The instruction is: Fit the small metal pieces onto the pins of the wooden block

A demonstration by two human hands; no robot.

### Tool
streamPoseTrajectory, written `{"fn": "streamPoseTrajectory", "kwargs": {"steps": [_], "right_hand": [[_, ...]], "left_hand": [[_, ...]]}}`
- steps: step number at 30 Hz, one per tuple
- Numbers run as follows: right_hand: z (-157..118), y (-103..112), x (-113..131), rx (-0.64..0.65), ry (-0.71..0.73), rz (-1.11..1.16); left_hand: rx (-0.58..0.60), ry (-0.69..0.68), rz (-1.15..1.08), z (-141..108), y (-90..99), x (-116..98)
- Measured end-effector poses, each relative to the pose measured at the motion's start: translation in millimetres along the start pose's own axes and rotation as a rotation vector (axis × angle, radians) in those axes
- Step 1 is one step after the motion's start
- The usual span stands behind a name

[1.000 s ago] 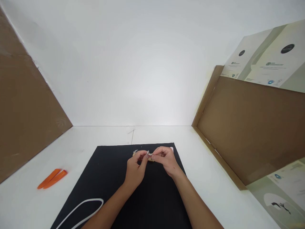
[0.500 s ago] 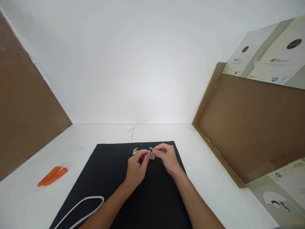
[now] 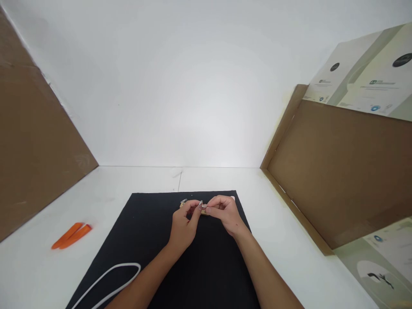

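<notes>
Head view: the left hand is pinching a small silver metal piece over a black mat, near a tan block; the right hand is pinching a slim silver metal part. Handling is seemingly under way, unfinished.

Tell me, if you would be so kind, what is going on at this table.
A person is working bare-handed over a black mat. The left hand pinches a small silvery piece, and the right hand pinches another shiny bit close to it; whether the two touch is too small to tell. A tan piece shows at the fingers, partly hidden. A white cord loops by the left forearm, and two orange strips lie off to the left.
</notes>
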State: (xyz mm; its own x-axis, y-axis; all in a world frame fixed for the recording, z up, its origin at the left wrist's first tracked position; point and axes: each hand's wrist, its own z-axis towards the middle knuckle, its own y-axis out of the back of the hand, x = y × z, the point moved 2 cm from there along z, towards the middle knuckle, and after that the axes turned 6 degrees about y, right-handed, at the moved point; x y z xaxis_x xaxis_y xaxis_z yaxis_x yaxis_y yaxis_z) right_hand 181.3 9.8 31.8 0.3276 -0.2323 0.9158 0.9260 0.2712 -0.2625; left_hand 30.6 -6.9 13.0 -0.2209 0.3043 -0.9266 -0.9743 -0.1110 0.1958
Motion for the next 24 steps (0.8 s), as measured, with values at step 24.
{"fn": "streamPoseTrajectory", "kwargs": {"steps": [24], "right_hand": [[0.3,-1.7,-3.5,-0.050,-0.018,-0.007]], "left_hand": [[-0.007,0.014,0.011,-0.8,0.5,-2.3]]}}
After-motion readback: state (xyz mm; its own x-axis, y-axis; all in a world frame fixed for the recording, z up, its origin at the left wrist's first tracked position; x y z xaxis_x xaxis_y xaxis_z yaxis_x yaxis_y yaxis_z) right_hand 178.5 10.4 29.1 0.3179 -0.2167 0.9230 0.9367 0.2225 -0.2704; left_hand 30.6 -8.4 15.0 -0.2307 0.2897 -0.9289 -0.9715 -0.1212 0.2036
